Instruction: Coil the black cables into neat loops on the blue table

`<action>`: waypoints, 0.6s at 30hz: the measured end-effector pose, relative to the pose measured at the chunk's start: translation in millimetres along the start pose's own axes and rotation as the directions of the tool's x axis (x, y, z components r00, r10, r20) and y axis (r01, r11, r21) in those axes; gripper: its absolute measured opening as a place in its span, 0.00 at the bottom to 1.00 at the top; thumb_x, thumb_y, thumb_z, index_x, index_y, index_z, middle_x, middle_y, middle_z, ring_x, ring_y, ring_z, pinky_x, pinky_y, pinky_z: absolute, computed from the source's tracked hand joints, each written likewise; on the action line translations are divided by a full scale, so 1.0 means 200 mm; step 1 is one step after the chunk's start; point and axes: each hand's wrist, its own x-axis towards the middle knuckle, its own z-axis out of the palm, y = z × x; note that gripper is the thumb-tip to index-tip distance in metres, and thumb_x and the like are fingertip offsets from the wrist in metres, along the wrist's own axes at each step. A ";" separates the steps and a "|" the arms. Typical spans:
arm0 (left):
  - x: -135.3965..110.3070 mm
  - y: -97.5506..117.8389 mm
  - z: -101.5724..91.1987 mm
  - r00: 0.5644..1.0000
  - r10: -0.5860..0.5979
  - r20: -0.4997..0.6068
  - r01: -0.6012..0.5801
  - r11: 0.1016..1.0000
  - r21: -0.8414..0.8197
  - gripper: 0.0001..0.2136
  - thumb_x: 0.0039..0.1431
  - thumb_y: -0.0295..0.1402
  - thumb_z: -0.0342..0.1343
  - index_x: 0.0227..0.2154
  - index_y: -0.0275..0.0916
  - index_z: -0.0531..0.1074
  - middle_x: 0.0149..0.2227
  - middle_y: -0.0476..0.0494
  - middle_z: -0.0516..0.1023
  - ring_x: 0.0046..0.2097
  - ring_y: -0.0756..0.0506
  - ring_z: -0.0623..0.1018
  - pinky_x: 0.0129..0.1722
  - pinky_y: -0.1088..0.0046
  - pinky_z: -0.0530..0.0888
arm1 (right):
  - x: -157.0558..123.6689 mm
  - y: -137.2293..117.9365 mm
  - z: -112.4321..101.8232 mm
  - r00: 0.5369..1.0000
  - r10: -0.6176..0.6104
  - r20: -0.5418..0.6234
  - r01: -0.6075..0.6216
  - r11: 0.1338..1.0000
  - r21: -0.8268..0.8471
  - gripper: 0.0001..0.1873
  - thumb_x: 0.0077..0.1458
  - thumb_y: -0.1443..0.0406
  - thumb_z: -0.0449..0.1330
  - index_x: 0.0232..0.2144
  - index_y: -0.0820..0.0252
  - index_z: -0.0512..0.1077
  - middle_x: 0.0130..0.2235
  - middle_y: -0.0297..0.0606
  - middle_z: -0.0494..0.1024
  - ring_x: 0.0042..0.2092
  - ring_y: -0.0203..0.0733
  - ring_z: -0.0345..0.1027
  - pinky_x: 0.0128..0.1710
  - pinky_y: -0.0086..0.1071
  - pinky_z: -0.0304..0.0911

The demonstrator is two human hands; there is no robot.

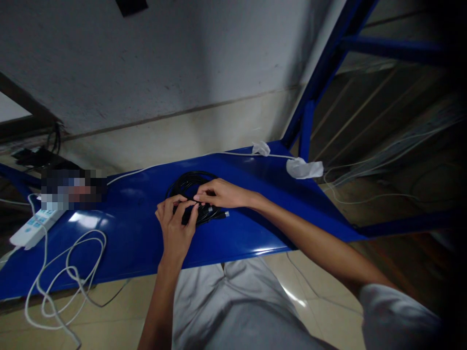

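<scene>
**A:** Fingers [171,203] of the left hand [175,228] are curling in narrow around the bunched part of the black cable [189,181]. Thumb and forefinger are closing on it from the near side.

**B:** And the right hand [222,193]?

**A:** Its fingertips [202,196] are pinching down tight on the same bunch from above, meeting the left forefinger. The fingers themselves are hiding whatever is sitting between the pads.

**B:** Where is the cable lying?

**A:** It is resting coiled on the blue table [138,243], near the middle, with its loops fanning out behind the hands toward the wall. A connector [223,214] is poking out to the right, just under the right wrist.

**B:** Is anything proving hard to read?

**A:** Plenty. The light is running dim, so the strands are blending into one dark mass and I am not managing to count the turns. At the left a white power strip [32,227] is lying on the table, its lead running out of the picture. A blurred patch [73,190] beside it is masking whatever sits there. A white cord [69,272] is looping over the table's front edge. At the far right corner a white wrapped lump [304,168] is sitting on a thin white line, and I cannot tell what it is. The right side of the view is fading into black.
</scene>
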 end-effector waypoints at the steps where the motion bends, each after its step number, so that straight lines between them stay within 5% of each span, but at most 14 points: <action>1: 0.00 -0.01 0.00 1.000 0.014 0.016 -0.014 1.000 -0.002 0.06 0.74 0.39 0.60 0.45 0.46 0.80 0.51 0.40 0.80 0.52 0.37 0.76 0.53 0.53 0.71 | 0.00 0.00 0.00 1.000 -0.005 0.008 0.005 1.000 -0.018 0.23 0.75 0.53 0.56 0.34 0.63 0.78 0.31 0.35 0.78 0.32 0.35 0.66 0.35 0.30 0.56; 8: -0.02 -0.03 -0.01 0.992 0.066 0.109 -0.060 0.997 -0.057 0.07 0.77 0.36 0.57 0.46 0.44 0.79 0.43 0.44 0.85 0.46 0.41 0.80 0.48 0.59 0.71 | 0.00 0.00 0.00 0.999 -0.005 0.033 0.007 0.997 -0.072 0.22 0.76 0.53 0.55 0.34 0.62 0.75 0.30 0.33 0.74 0.31 0.35 0.64 0.34 0.31 0.54; 18: -0.02 0.08 0.01 0.996 -0.093 -0.006 0.089 0.974 -0.206 0.09 0.76 0.40 0.59 0.45 0.42 0.81 0.44 0.43 0.87 0.41 0.44 0.85 0.44 0.64 0.80 | 0.00 -0.04 0.00 1.000 0.024 -0.010 -0.025 0.994 -0.108 0.22 0.77 0.54 0.52 0.36 0.62 0.75 0.32 0.36 0.76 0.33 0.37 0.66 0.36 0.32 0.56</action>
